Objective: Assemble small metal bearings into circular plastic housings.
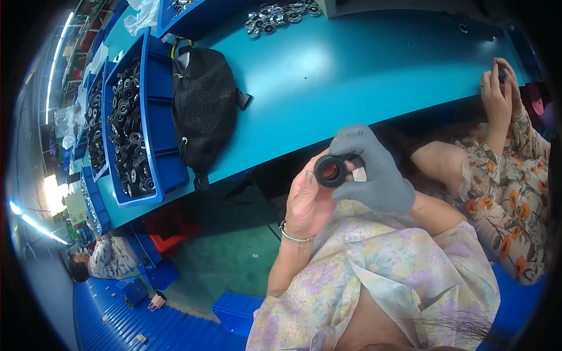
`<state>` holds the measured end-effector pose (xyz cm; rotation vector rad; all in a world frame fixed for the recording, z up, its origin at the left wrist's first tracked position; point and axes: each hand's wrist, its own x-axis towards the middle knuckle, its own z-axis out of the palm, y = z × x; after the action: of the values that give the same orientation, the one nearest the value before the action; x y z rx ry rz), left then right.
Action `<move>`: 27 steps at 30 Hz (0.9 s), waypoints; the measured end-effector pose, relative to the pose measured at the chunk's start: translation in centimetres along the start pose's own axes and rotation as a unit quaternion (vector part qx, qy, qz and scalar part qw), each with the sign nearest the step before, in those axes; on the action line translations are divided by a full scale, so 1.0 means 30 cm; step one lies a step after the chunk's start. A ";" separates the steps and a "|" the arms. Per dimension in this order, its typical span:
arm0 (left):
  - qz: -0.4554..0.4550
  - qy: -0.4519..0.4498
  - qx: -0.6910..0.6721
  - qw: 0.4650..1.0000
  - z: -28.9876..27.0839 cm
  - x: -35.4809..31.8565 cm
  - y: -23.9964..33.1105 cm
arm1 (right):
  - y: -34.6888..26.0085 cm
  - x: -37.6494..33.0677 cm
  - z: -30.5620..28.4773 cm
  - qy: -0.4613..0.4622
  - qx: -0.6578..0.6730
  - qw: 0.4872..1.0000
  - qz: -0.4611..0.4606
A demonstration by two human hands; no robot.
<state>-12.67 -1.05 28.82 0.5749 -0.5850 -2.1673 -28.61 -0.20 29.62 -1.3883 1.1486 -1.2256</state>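
Note:
In front of my chest, a short black ring-shaped part [319, 175] with a ribbed rim and an open middle faces up. My left hand [304, 199], bare and with a metal bangle at its wrist, is closed around its left side. My right hand [377, 175], in a grey glove, curls round the other side, thumb below and forefinger above. A small white piece [359, 174] shows between the gloved fingers; what it is I cannot make out. The part's underside is hidden by my hands.
A turquoise table [293, 105] stretches ahead. On it are a black mesh bag [205, 105], a blue bin [151, 140] of black round parts and shiny parts [278, 19]. At right, a co-worker's hands [499, 88] hold a small dark thing. A red stool [170, 227] stands below left.

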 end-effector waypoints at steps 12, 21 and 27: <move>0.034 -0.014 -0.164 0.986 -0.143 0.070 0.122 | 0.116 0.314 -0.038 0.061 -0.216 0.974 -0.038; 0.078 -0.020 -0.242 0.967 -0.189 0.120 0.212 | 0.239 0.751 -0.025 0.091 -0.475 0.861 -0.158; 0.085 -0.022 -0.290 0.953 -0.197 0.106 0.230 | 0.267 0.825 0.011 0.054 -0.566 0.817 -0.101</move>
<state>-7.10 -8.77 27.50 0.1493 0.0003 -2.0520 -27.17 -25.74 24.92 -2.3610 2.0065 -0.7002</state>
